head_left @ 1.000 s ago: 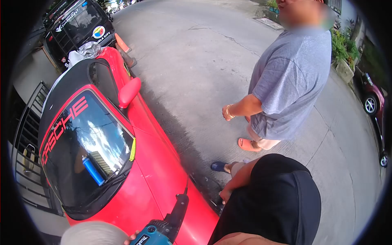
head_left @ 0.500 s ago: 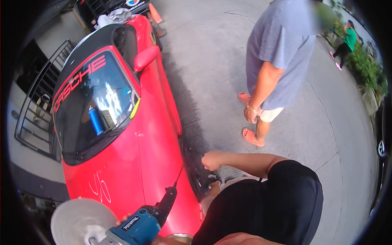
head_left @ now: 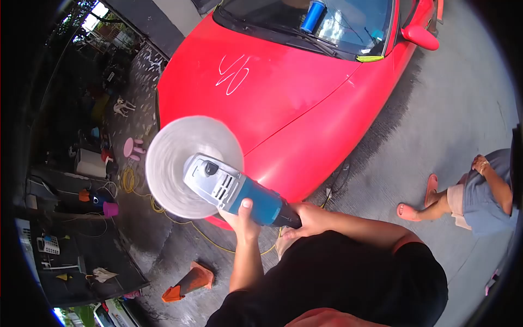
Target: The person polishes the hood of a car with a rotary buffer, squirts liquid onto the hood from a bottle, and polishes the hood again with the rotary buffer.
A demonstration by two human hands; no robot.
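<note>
A teal polisher (head_left: 261, 204) with a silver head and a wide, round whitish pad (head_left: 163, 163) is held out before my body, over the front of a red car (head_left: 294, 109). My left hand (head_left: 242, 219) grips its teal body, thumb lying on top, fingers mostly hidden underneath. At the dark tail end, my right hand (head_left: 309, 219) is wrapped around the polisher. The pad's surface looks smeared in rings, and it covers part of the hood in my view. White looping marks (head_left: 235, 76) show on the hood.
A blue can (head_left: 313, 16) stands by the windshield. A yellow cord (head_left: 190, 222) runs across the ground below, near an orange cone (head_left: 190, 280). Another person (head_left: 479, 191) in pink sandals stands at right. At left are a pink stool (head_left: 132, 148), a dog (head_left: 123, 106) and cluttered shelving.
My view has swung left toward the car's front. The polisher has come up in front of my body. My right hand, earlier a fist apart from the polisher, now grips its tail end.
</note>
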